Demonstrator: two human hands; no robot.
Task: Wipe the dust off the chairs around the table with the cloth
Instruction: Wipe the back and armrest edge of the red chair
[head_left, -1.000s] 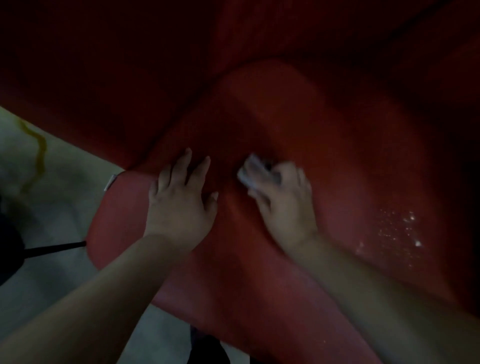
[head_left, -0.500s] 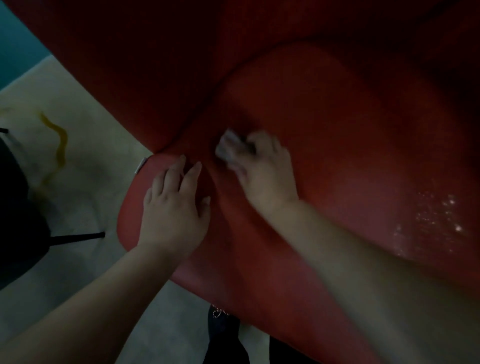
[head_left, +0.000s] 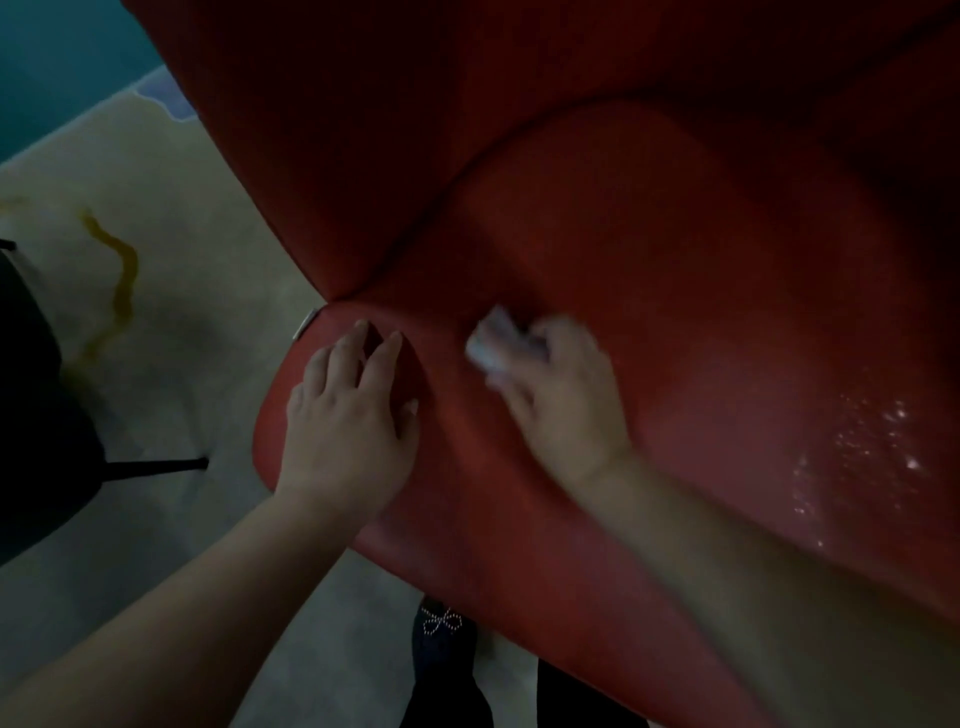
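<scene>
Nearest the camera, a dark shoe (head_left: 441, 631) with a beaded bow stands on the pale floor (head_left: 171, 395) under the front edge of the red chair (head_left: 701, 322). Above it, the left hand (head_left: 345, 415) lies palm down on the seat's left front corner, fingers straight and slightly spread, holding nothing. Just to its right, apart from it, the right hand (head_left: 566, 395) has its grip curled round a small whitish cloth (head_left: 493, 340), bunched and pressed against the seat near the crease below the backrest; both are motion-blurred. Pale glistening specks (head_left: 862, 452) dot the seat's right side. At far left, a dark object (head_left: 36, 395) with a thin black leg stands on the floor.
</scene>
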